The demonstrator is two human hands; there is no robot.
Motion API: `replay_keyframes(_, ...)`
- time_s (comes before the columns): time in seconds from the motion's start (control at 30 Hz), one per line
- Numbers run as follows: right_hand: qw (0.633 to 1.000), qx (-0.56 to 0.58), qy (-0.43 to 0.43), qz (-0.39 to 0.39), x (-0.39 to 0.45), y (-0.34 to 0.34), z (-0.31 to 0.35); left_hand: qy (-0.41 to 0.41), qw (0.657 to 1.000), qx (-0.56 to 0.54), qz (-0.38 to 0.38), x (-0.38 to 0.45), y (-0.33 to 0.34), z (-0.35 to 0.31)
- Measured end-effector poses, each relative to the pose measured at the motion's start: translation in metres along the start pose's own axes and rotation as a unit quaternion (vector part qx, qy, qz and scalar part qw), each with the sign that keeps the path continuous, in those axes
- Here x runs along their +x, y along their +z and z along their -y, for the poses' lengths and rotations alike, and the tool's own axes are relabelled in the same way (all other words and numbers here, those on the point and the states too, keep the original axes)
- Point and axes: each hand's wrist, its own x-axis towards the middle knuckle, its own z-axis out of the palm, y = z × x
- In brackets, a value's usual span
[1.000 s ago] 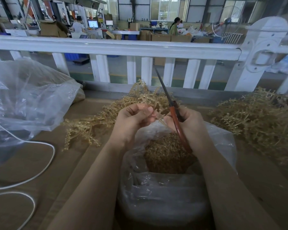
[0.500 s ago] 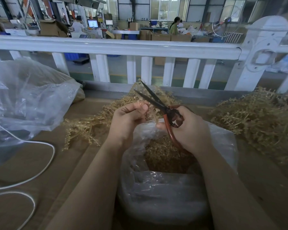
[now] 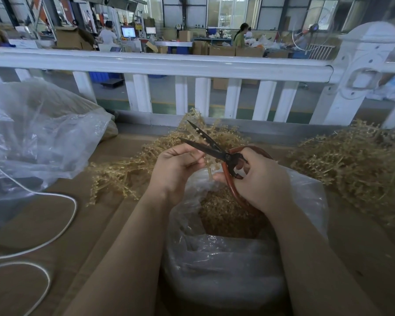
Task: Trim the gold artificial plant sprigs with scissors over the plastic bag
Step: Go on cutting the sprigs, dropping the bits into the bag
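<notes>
Gripping the scissors (image 3: 217,153) with blades apart, the right hand (image 3: 259,179) is working beside the left hand (image 3: 177,169), which is pinching a gold sprig (image 3: 209,172) above the plastic bag (image 3: 226,265).

Left hand (image 3: 178,172): pinches a gold sprig (image 3: 209,166) above the open plastic bag (image 3: 237,258). Right hand (image 3: 260,181): grips red-handled scissors (image 3: 217,152), blades parted around the sprig. Gold trimmings in bag. Sprig piles (image 3: 351,165) along the table's (image 3: 43,224) far edge.

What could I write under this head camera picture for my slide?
Right hand opens scissors on a gold sprig the left hand pinches over a plastic bag.
</notes>
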Motion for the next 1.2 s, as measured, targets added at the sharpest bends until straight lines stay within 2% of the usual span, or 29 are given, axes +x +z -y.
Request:
replay_keyframes(0.27,0.999,-0.026,-0.021,-0.037,0.0004,0.0014,-0.0007,-0.011,1.000,-0.027,0.007,0.0007,-0.0013,-0.0003)
replay_keyframes(0.5,1.000,-0.007,-0.023,-0.016,0.0016,0.0013,-0.0008,-0.016,0.999,-0.037,0.015,-0.0017,-0.0020,-0.0008)
replay_keyframes(0.73,0.998,-0.010,-0.036,-0.060,0.0006,-0.0008,0.0019,-0.023,0.998,-0.046,0.033,-0.0015,-0.0037,-0.0016)
replay_keyframes(1.2,0.996,0.016,-0.035,-0.077,-0.0020,-0.0027,0.0056,-0.051,0.995,-0.071,0.042,-0.0003,-0.0051,-0.0015)
